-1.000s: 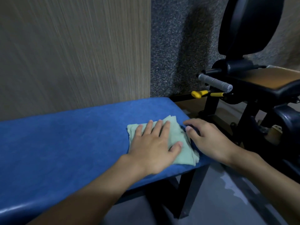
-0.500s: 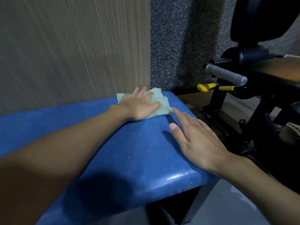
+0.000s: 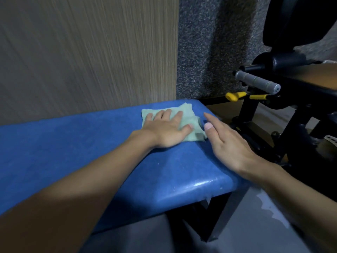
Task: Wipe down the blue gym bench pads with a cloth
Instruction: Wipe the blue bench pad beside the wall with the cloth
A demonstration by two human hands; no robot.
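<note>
The left hand (image 3: 167,129) lies flat, fingers spread, pressing a pale green folded cloth (image 3: 189,117) onto the blue bench pad (image 3: 73,143) at centre frame. The right hand (image 3: 228,145) rests beside it, fingers straight, on the pad's right edge. The pad's near corner shines glossy.

My left hand (image 3: 166,129) lies flat, fingers spread, on the pale green cloth (image 3: 187,116) at the centre of the frame, pressing it onto the blue bench pad (image 3: 73,148). My right hand (image 3: 229,145) rests flat on the pad's right end, thumb beside the cloth. A black machine (image 3: 291,92) with yellow levers (image 3: 235,95) fills the right side.
</note>
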